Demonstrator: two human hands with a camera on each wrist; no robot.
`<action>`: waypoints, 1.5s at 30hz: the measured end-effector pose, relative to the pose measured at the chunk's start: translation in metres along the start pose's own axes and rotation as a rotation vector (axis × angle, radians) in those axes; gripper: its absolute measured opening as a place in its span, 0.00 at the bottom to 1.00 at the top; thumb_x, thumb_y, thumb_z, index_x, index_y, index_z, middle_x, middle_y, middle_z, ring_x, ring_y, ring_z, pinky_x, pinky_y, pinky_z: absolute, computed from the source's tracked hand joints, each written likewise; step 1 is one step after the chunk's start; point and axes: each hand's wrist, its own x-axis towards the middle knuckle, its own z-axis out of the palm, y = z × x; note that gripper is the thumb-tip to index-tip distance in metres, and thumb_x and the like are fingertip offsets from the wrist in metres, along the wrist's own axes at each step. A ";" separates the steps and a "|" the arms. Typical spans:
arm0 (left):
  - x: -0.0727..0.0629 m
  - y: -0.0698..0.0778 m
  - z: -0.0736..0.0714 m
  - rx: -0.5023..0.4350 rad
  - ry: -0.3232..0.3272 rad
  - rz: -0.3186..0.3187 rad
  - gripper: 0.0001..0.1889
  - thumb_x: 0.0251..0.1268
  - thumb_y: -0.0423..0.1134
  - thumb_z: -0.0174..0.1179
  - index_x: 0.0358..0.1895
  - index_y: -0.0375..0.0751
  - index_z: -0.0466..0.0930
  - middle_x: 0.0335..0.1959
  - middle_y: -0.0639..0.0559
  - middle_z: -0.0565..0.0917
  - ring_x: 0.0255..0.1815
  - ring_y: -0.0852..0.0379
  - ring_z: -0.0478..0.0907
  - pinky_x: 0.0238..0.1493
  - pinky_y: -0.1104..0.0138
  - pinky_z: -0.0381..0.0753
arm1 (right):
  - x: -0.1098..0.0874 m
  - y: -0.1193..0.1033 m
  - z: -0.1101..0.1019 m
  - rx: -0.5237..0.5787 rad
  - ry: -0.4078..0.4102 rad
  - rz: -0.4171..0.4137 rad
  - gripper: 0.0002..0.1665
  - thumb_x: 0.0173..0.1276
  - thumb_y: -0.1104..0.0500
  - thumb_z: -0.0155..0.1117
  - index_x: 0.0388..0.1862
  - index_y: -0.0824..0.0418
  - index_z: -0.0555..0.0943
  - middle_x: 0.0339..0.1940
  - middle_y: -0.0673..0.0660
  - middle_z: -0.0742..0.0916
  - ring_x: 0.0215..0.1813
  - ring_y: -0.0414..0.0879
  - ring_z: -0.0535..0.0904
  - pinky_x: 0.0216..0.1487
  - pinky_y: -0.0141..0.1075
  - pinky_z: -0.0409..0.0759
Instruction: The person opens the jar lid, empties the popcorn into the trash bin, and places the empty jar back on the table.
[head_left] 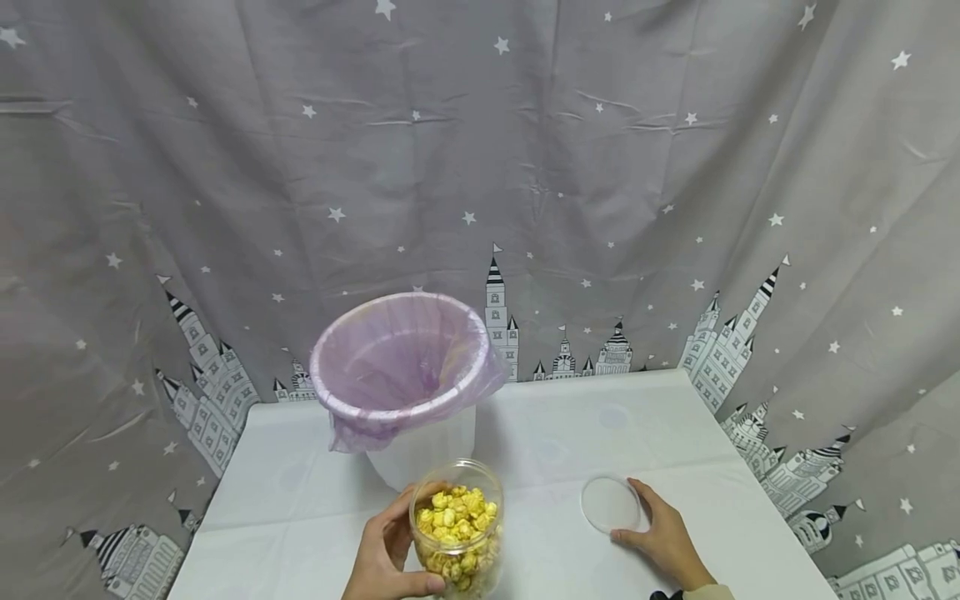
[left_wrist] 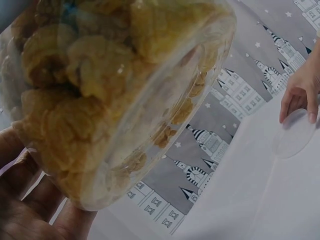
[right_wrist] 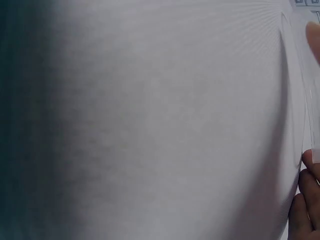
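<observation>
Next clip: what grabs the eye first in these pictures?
The clear jar of yellow popcorn, open at the top, held in the left hand at the table's near edge. Just behind it stands a white bin lined with a lilac bag. To the right, the right hand rests its fingers on a clear round lid lying flat on the white tablecloth.

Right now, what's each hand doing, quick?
Left hand: grips the open popcorn jar, fingers curled round it.
Right hand: rests at the clear lid on the table, fingers touching its edge.
</observation>
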 end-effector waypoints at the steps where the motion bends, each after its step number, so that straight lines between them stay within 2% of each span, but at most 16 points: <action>1: -0.001 0.001 -0.001 0.001 0.005 -0.002 0.42 0.58 0.31 0.78 0.75 0.27 0.68 0.70 0.22 0.70 0.74 0.47 0.72 0.75 0.66 0.71 | 0.001 -0.001 0.001 -0.012 -0.005 0.003 0.64 0.43 0.50 0.91 0.76 0.71 0.69 0.75 0.74 0.74 0.76 0.73 0.67 0.77 0.64 0.63; 4: -0.002 0.004 -0.002 -0.002 0.016 -0.007 0.41 0.57 0.31 0.79 0.75 0.29 0.70 0.71 0.25 0.72 0.74 0.48 0.71 0.75 0.67 0.69 | 0.002 -0.004 0.002 -0.036 -0.020 0.009 0.66 0.41 0.51 0.92 0.76 0.72 0.68 0.75 0.74 0.73 0.76 0.74 0.66 0.77 0.64 0.63; 12: -0.006 0.009 -0.007 -0.004 0.008 0.025 0.42 0.55 0.28 0.79 0.74 0.27 0.69 0.71 0.26 0.72 0.74 0.45 0.72 0.76 0.65 0.70 | 0.002 -0.013 0.001 -0.061 -0.037 -0.001 0.68 0.40 0.50 0.92 0.76 0.73 0.67 0.75 0.75 0.72 0.76 0.74 0.66 0.77 0.64 0.62; 15: -0.008 0.011 -0.009 -0.002 0.013 0.031 0.43 0.56 0.28 0.79 0.75 0.28 0.69 0.72 0.27 0.72 0.75 0.46 0.71 0.76 0.65 0.69 | 0.002 -0.020 -0.004 -0.059 -0.037 -0.015 0.66 0.43 0.50 0.91 0.77 0.73 0.67 0.75 0.76 0.72 0.76 0.75 0.65 0.76 0.65 0.63; 18: -0.010 0.013 -0.011 0.012 0.017 0.052 0.43 0.56 0.29 0.79 0.75 0.27 0.68 0.72 0.27 0.72 0.75 0.46 0.71 0.76 0.65 0.69 | 0.006 -0.036 -0.013 -0.027 -0.031 -0.045 0.62 0.50 0.48 0.88 0.78 0.70 0.67 0.76 0.75 0.71 0.74 0.76 0.67 0.73 0.67 0.68; 22: -0.011 0.017 -0.014 0.022 0.026 0.062 0.43 0.57 0.31 0.80 0.75 0.26 0.68 0.72 0.28 0.72 0.75 0.47 0.71 0.76 0.65 0.69 | 0.019 -0.072 -0.028 0.055 -0.021 -0.140 0.57 0.58 0.48 0.85 0.79 0.67 0.67 0.78 0.73 0.71 0.74 0.75 0.69 0.73 0.63 0.71; 26: -0.013 0.022 -0.016 0.028 0.051 0.039 0.43 0.56 0.30 0.79 0.75 0.28 0.69 0.72 0.30 0.73 0.74 0.47 0.72 0.76 0.65 0.70 | 0.035 -0.115 -0.041 0.167 -0.024 -0.298 0.53 0.62 0.52 0.83 0.79 0.67 0.67 0.79 0.69 0.71 0.78 0.70 0.66 0.77 0.54 0.68; 29: -0.015 0.026 -0.018 0.047 0.067 0.030 0.43 0.56 0.28 0.79 0.76 0.29 0.69 0.73 0.30 0.72 0.74 0.46 0.72 0.75 0.65 0.71 | 0.049 -0.149 -0.046 0.260 -0.055 -0.382 0.51 0.65 0.55 0.81 0.81 0.67 0.65 0.81 0.66 0.70 0.80 0.66 0.65 0.78 0.50 0.66; 33: -0.017 0.031 -0.021 0.067 0.069 0.047 0.43 0.56 0.27 0.78 0.76 0.29 0.68 0.73 0.29 0.72 0.74 0.45 0.72 0.75 0.64 0.71 | 0.067 -0.195 -0.052 0.368 -0.122 -0.408 0.50 0.68 0.56 0.78 0.82 0.65 0.64 0.82 0.62 0.69 0.82 0.63 0.62 0.80 0.51 0.65; 37: -0.018 0.034 -0.023 0.075 0.073 0.059 0.43 0.56 0.28 0.79 0.76 0.29 0.68 0.73 0.29 0.72 0.75 0.46 0.72 0.75 0.65 0.70 | 0.084 -0.234 -0.051 0.404 -0.159 -0.415 0.48 0.70 0.55 0.77 0.82 0.63 0.64 0.82 0.59 0.70 0.82 0.61 0.63 0.80 0.51 0.66; 40: -0.018 0.037 -0.024 0.084 0.084 0.056 0.43 0.56 0.28 0.79 0.75 0.29 0.69 0.73 0.29 0.72 0.75 0.46 0.71 0.75 0.65 0.70 | 0.096 -0.256 -0.046 0.409 -0.165 -0.432 0.46 0.71 0.55 0.76 0.82 0.64 0.66 0.80 0.60 0.72 0.81 0.60 0.65 0.80 0.49 0.67; 45: -0.019 0.041 -0.023 0.085 0.103 0.039 0.43 0.55 0.27 0.79 0.75 0.29 0.69 0.72 0.30 0.72 0.74 0.47 0.72 0.75 0.65 0.71 | 0.113 -0.279 -0.035 0.420 -0.170 -0.463 0.43 0.71 0.60 0.75 0.78 0.72 0.67 0.78 0.68 0.73 0.79 0.63 0.67 0.79 0.49 0.68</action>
